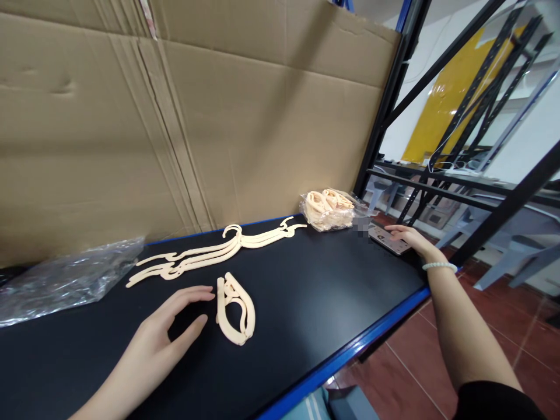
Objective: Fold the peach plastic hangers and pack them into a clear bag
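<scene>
My left hand [168, 329] is low on the left over the black tabletop, thumb and fingers apart with nothing between them. Just right of its fingertips lies a cream folding hanger [250, 306], folded into a compact loop. Farther right, my right hand [409, 238] reaches to a phone [391, 240] lying flat at the table's far right, its fingers stretched over the screen. Behind the folded one, several unfolded cream hangers [262, 238] lie close together, arms spread and hook toward the cardboard. A clear plastic bag [330, 219] holds more folded hangers at the back right.
Crumpled clear plastic [74, 286] lies at the table's left. A tall cardboard sheet [271, 116] stands along the back. The table's blue edge [350, 350] runs diagonally at the front right. Black rack posts [380, 134] rise at the right, with plastic stools [503, 251] beyond.
</scene>
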The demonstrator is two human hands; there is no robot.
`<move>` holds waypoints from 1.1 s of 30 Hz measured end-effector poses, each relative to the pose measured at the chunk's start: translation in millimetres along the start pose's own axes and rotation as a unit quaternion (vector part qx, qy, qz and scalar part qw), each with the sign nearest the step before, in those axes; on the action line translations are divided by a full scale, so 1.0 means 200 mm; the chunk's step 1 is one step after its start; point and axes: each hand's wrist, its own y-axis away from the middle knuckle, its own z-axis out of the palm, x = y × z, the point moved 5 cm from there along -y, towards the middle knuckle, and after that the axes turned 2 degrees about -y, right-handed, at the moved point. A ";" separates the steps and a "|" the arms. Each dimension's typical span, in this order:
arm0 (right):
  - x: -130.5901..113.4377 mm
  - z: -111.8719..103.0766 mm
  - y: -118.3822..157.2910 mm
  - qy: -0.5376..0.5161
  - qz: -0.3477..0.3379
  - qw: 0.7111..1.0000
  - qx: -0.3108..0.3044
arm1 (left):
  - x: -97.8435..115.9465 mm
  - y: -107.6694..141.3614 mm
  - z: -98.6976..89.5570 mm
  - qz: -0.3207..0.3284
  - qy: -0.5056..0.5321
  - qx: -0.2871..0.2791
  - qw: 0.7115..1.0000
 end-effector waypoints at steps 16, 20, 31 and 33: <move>-0.10 -0.02 0.08 0.005 -0.024 0.995 0.097 | 0.01 0.01 0.00 0.006 0.006 0.003 1.000; -0.20 -0.05 0.17 0.018 -0.065 0.975 0.213 | 0.04 0.00 0.00 0.007 0.010 0.001 1.000; -1.02 0.57 0.91 0.016 -0.453 0.891 -0.022 | 0.16 0.03 -0.02 0.031 0.019 -0.014 0.999; -1.12 0.78 1.11 0.020 -0.519 0.836 -0.175 | 0.18 0.04 -0.02 0.046 0.019 -0.019 0.999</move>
